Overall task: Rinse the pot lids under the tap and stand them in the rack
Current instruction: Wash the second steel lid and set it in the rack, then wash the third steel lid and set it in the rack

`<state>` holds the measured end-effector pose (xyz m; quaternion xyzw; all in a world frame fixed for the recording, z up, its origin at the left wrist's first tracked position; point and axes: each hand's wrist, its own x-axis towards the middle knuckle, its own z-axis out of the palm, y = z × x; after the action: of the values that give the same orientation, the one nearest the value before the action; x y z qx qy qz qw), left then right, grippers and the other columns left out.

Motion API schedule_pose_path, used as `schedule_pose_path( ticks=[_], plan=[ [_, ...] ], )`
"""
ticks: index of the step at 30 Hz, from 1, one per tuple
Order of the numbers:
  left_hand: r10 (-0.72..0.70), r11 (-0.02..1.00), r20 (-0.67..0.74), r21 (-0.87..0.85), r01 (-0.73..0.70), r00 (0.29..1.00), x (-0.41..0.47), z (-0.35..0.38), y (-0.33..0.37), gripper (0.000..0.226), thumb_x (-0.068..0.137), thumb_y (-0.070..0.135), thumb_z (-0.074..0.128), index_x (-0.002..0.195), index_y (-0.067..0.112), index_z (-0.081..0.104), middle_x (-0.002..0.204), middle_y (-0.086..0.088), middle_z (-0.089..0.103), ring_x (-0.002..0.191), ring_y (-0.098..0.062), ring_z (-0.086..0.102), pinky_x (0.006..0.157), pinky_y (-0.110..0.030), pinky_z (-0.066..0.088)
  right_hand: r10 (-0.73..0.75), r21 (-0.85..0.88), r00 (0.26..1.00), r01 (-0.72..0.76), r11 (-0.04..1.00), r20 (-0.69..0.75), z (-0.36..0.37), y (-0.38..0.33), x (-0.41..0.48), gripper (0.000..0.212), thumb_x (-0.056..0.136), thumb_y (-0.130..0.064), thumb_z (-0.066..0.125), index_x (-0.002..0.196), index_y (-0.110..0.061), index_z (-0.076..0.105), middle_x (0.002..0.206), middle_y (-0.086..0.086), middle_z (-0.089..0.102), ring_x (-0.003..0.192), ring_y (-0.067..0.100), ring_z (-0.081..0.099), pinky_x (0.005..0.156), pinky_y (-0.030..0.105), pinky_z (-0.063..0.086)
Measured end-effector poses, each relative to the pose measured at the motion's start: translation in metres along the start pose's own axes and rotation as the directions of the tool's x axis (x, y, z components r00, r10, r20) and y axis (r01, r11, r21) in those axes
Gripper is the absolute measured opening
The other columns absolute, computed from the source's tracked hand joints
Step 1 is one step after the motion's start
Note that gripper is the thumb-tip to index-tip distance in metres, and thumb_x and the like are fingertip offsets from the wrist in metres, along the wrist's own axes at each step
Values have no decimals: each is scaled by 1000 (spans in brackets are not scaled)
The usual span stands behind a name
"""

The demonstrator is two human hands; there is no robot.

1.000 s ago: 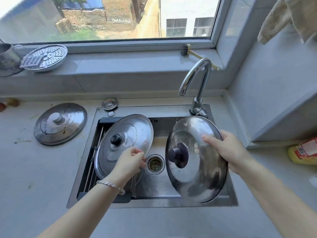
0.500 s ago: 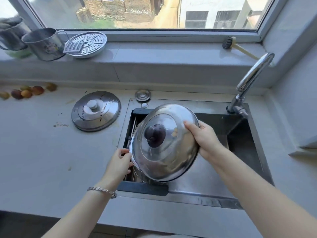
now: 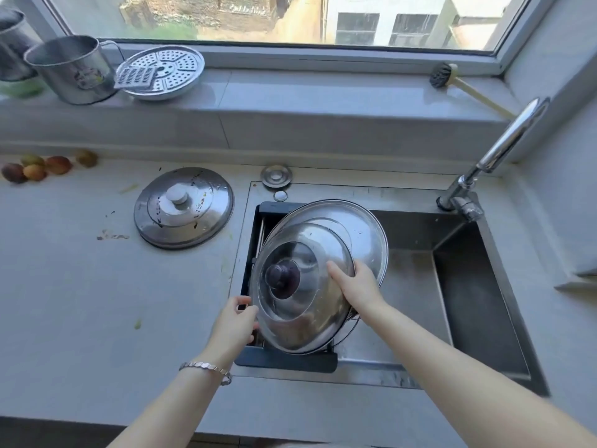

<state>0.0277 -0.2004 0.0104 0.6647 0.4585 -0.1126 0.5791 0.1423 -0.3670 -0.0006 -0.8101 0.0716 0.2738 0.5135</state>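
Note:
A steel lid with a dark knob [image 3: 300,286] leans in the dish rack [image 3: 287,358] at the left end of the sink [image 3: 478,286]. My right hand [image 3: 358,287] grips its right rim. Behind it a second, larger steel lid [image 3: 365,231] stands tilted in the rack. My left hand [image 3: 235,321] is at the front lid's left edge, fingers curled on the rim. A third lid with a pale knob [image 3: 184,206] lies flat on the counter to the left. The tap [image 3: 494,156] rises at the back right, with no water visible.
On the window sill stand a steel mug [image 3: 72,69], a perforated steamer plate [image 3: 161,71] with a grater on it, and a brush [image 3: 458,85]. Several small fruits [image 3: 38,166] lie at the counter's far left. A sink plug [image 3: 276,176] rests behind the rack.
My right hand has carried the dark-knobbed lid from the sink's right side leftward and lowered it into the rack in front of the other lid. My left hand stayed at the rack's left edge.

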Motion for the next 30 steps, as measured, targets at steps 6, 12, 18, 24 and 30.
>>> schedule_pose_path(
  ticks=[6, 12, 18, 24, 30],
  plan=[
    [-12, 1000, -10, -14, 12, 1000, 5, -4, 1, 28, 95, 13, 44, 123, 11, 45, 118, -10, 50, 98, -23, 57, 82, -37, 49, -160, -639, 983, 64, 766, -93, -1, -6, -13, 49, 91, -50, 44, 114, -7, 47, 113, 10, 47, 103, 30, 52, 84, 37, 45],
    [-14, 1000, -1, -16, 14, 1000, 11, -4, 0, 24, 95, 13, 44, 119, 12, 46, 118, -11, 51, 98, -23, 58, 81, -35, 49, -253, -793, 964, 86, 603, -88, -6, -6, -12, 54, 89, -56, 41, 115, -10, 50, 113, 8, 47, 107, 24, 48, 81, 32, 44],
    [-14, 1000, -7, 4, 15, 1000, 18, -5, -4, 19, 95, 13, 45, 114, 14, 46, 115, -11, 52, 97, -23, 59, 76, -34, 50, -191, -704, 981, 164, 691, 41, -17, -4, -11, 75, 85, -61, 45, 140, -14, 27, 123, 8, 41, 115, 26, 46, 90, 34, 42],
    [-17, 1000, -62, -2, 17, 998, 38, -22, 10, 28, 94, 11, 44, 121, 9, 46, 110, -10, 50, 96, -24, 59, 80, -36, 49, -404, -714, 910, 344, 610, 93, -12, -55, 4, 54, 91, -40, 48, 138, -15, 37, 130, 8, 39, 125, 24, 33, 104, 33, 32],
    [-102, 945, -184, -326, 38, 978, 104, -67, 53, 24, 93, 8, 44, 117, 5, 47, 107, -16, 50, 87, -25, 57, 73, -36, 50, -306, -671, 875, 484, 562, 376, 15, -115, 35, 32, 90, -33, 48, 118, -19, 56, 119, 3, 53, 111, 20, 50, 95, 36, 43]
  ],
)
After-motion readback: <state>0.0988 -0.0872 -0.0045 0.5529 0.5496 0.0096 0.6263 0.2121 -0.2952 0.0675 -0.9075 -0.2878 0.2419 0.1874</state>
